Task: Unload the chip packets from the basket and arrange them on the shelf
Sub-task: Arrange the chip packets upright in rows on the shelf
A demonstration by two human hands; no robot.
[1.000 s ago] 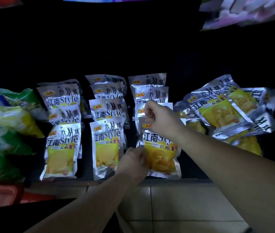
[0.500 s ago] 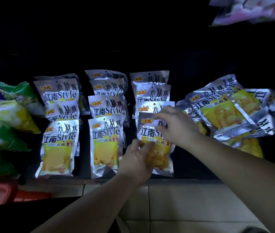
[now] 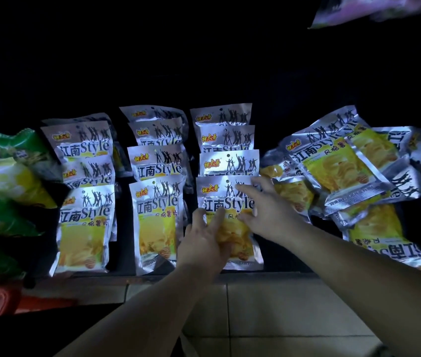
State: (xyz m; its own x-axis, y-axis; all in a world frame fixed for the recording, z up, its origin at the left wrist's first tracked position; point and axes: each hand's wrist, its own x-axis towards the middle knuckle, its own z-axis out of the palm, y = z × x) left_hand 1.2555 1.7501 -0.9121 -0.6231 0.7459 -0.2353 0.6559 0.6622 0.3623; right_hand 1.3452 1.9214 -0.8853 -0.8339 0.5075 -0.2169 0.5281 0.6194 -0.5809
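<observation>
We find the left hand (image 3: 204, 243) and right hand (image 3: 266, 210) flat on the front packet (image 3: 217, 194), grips released; the loose pile (image 3: 333, 171) at three o'clock could slide against it if nudged.

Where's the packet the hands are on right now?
Head view, just right of centre: the packet fronts the third neat column, under the left hand and right hand, with the loose pile to its right.

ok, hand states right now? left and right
Left hand: open, fingers resting on the front chip packet.
Right hand: open, fingers spread on the same packet.
</observation>
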